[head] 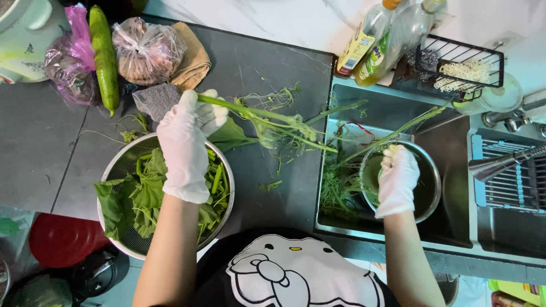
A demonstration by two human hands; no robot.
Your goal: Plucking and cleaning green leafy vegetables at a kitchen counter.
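Two gloved hands work over a dark kitchen surface (261,62) and a steel sink (398,113), seen from above. The left hand (185,142), in a white glove, is closed around the thick end of a long green vegetable stem (267,116), which stretches rightward across the surface toward the sink, with leaves and curling tendrils hanging from it. This hand hovers over the far edge of a round metal colander (122,165) that sits on the left part of the surface and holds a heap of picked green leaves (142,199).

The right hand (397,179), also in a white glove, is curled shut around the lower end of a thin green stalk (398,132) that rises away toward the far right. It sits above a small steel bowl (432,176) standing inside the sink, with a tangle of green stems (338,187) lying in the sink just left of the bowl.

At the far left of the surface lie a long green cucumber (105,57), a pink plastic bag (71,57), a clear bag of brown produce (145,51), a folded tan cloth (193,59) and a grey sponge (154,101). Beyond the sink stand two bottles (375,42) and a black wire rack (460,65). A sprayer tap head (500,165) points in from the right.
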